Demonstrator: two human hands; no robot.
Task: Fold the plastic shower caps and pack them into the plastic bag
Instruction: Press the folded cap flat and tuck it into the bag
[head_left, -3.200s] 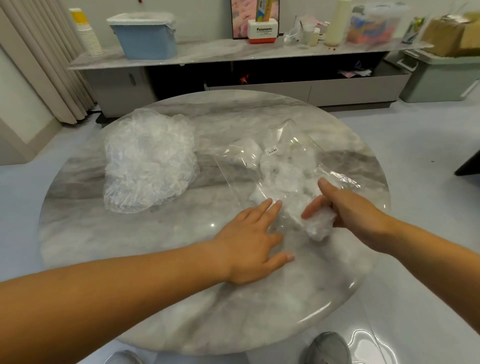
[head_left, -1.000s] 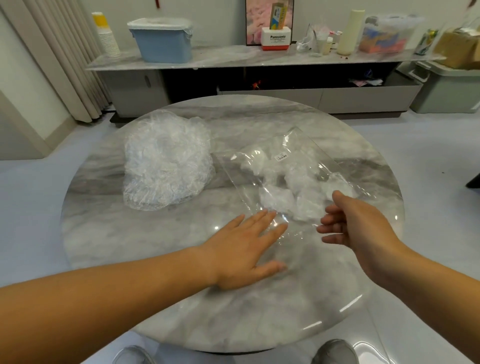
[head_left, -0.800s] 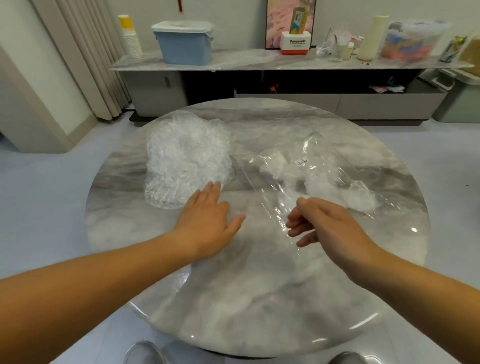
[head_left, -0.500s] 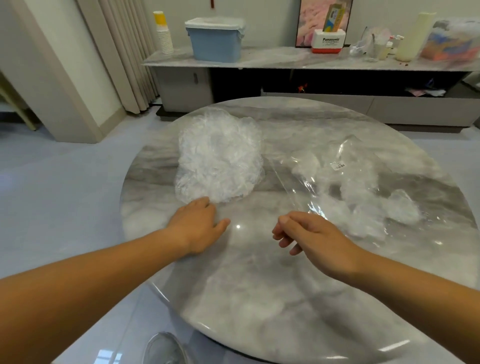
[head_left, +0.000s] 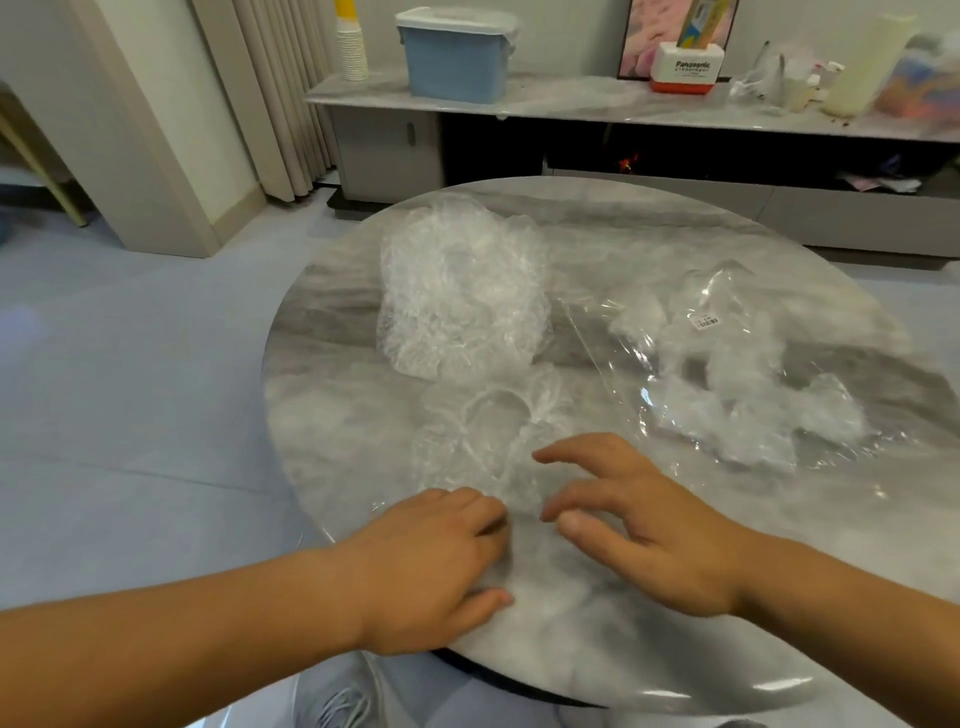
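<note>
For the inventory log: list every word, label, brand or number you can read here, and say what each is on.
"Panasonic": on the white and red box on the sideboard; the smaller line beneath is too blurred to read.
The sticker on the plastic bag: barcode-like print, too small to read.
The tall carton standing in that box: print blurred.

Polished marble, clear plastic.
The table (head_left: 597, 649) is glossy grey marble; the shower cap (head_left: 483, 436) and far pile of caps (head_left: 462, 291) are crinkled plastic; the plastic bag (head_left: 727, 374) is smooth, shiny film.
</note>
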